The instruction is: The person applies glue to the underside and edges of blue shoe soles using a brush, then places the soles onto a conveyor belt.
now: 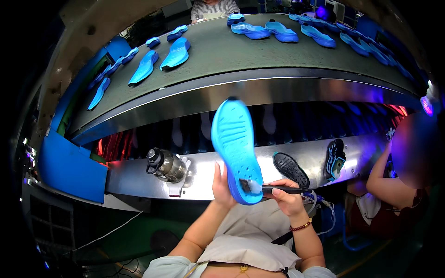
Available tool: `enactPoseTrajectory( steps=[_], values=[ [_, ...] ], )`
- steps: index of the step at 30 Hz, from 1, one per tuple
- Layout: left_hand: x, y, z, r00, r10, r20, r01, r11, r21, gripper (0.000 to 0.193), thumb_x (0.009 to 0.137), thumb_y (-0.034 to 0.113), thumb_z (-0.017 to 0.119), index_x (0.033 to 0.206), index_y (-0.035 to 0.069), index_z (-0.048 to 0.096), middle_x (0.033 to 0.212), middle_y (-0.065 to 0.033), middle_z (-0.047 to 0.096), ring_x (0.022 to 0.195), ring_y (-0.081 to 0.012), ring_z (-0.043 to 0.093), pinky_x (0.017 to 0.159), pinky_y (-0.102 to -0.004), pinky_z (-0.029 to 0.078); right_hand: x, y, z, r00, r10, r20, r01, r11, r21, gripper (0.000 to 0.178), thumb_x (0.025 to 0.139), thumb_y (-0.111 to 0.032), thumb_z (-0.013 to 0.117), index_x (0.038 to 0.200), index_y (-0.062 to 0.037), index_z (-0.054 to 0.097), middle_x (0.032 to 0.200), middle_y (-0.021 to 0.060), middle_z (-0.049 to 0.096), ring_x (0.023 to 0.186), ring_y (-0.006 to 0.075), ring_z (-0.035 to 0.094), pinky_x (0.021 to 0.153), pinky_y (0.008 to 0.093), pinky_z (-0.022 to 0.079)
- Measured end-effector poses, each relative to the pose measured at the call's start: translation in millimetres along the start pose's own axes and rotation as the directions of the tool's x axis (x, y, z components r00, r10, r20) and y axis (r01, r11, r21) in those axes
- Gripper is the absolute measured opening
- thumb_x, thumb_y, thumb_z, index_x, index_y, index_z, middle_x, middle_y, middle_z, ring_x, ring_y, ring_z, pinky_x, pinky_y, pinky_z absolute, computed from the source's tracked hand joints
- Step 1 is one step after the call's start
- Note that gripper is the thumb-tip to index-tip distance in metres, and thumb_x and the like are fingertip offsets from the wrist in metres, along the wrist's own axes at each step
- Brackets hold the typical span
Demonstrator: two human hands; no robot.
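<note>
A bright blue shoe sole (pixel 234 134) stands tilted up in front of me, its grooved and dimpled inner face showing. My left hand (pixel 223 187) grips it by the left edge near its lower end; some fingers are hidden behind it. In my right hand (pixel 288 200) is a brush (pixel 278 189) with a dark handle, held between thumb and fingers. Its dark bristles touch the lower end of the sole's inner face. Just beyond the right hand, a black sole (pixel 291 169) lies on the metal ledge (pixel 211 178).
Many blue soles (pixel 175 53) rest on the dark conveyor belt (pixel 204 55) beyond the ledge. A water bottle (pixel 166 165) lies on a glove (pixel 178 186) at left. A black shoe (pixel 334 160) sits at right. One co-worker (pixel 394 178) sits at right, another person (pixel 214 8) is across the belt.
</note>
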State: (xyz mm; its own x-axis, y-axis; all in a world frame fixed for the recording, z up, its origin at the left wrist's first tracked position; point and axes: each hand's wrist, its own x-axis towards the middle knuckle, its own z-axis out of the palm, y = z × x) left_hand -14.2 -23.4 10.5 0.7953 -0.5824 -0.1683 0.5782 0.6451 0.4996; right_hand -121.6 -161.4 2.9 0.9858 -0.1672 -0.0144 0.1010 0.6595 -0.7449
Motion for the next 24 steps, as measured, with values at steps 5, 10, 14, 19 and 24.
enactPoseTrajectory(
  steps=[5, 10, 14, 19, 24],
  values=[
    [1, -5, -24, 0.983, -0.088, 0.158, 0.081, 0.995, 0.054, 0.062, 0.087, 0.05, 0.027, 0.131, 0.005, 0.031, 0.118, -0.0211, 0.049, 0.102, -0.0334, 0.053, 0.088, -0.0453, 0.042, -1, -4, 13, 0.998, -0.024, 0.052, 0.042, 0.928, -0.369, 0.018, 0.076, 0.0, 0.063, 0.094, 0.0029, 0.061, 0.091, 0.011, 0.064, 0.083, 0.0122, 0.059, 0.074, 0.0233, 0.047],
    [11, 15, -12, 0.941, -0.178, 0.288, 0.145, 0.981, 0.131, 0.058, 0.086, 0.041, 0.035, 0.128, 0.001, 0.035, 0.117, -0.0187, 0.05, 0.1, -0.031, 0.055, 0.087, -0.0424, 0.044, 0, -52, 18, 0.981, 0.086, 0.173, 0.021, 0.843, -0.537, 0.02, 0.072, 0.003, 0.064, 0.092, 0.0023, 0.063, 0.083, 0.0089, 0.065, 0.07, 0.0077, 0.057, 0.061, 0.0183, 0.045],
    [16, 22, -5, 0.891, -0.336, 0.306, 0.243, 0.921, 0.305, 0.058, 0.084, 0.035, 0.039, 0.13, 0.001, 0.033, 0.123, -0.0182, 0.046, 0.109, -0.0284, 0.051, 0.093, -0.0408, 0.04, 2, -37, 14, 0.947, -0.027, 0.319, 0.248, 0.693, -0.677, 0.02, 0.072, 0.0, 0.065, 0.092, 0.0016, 0.064, 0.083, 0.0099, 0.065, 0.071, 0.01, 0.059, 0.063, 0.0203, 0.047],
    [12, 35, 0, 0.851, -0.46, 0.254, 0.311, 0.83, 0.464, 0.06, 0.081, 0.036, 0.045, 0.128, 0.0, 0.036, 0.116, -0.0186, 0.051, 0.101, -0.0273, 0.055, 0.089, -0.0374, 0.043, 2, -58, 13, 0.939, 0.045, 0.34, 0.219, 0.684, -0.696, 0.02, 0.073, 0.0, 0.065, 0.093, 0.0006, 0.064, 0.09, 0.0113, 0.065, 0.079, 0.0127, 0.061, 0.071, 0.0225, 0.048],
    [16, 40, 3, 0.811, -0.549, 0.202, 0.412, 0.781, 0.47, 0.054, 0.083, 0.034, 0.05, 0.123, -0.001, 0.042, 0.11, -0.0158, 0.055, 0.095, -0.0209, 0.057, 0.083, -0.0307, 0.046, 2, -52, 17, 0.877, 0.036, 0.479, 0.36, 0.612, -0.704, 0.021, 0.069, 0.004, 0.065, 0.09, 0.0037, 0.063, 0.09, 0.0146, 0.065, 0.083, 0.0185, 0.063, 0.075, 0.0264, 0.048]
  ],
)
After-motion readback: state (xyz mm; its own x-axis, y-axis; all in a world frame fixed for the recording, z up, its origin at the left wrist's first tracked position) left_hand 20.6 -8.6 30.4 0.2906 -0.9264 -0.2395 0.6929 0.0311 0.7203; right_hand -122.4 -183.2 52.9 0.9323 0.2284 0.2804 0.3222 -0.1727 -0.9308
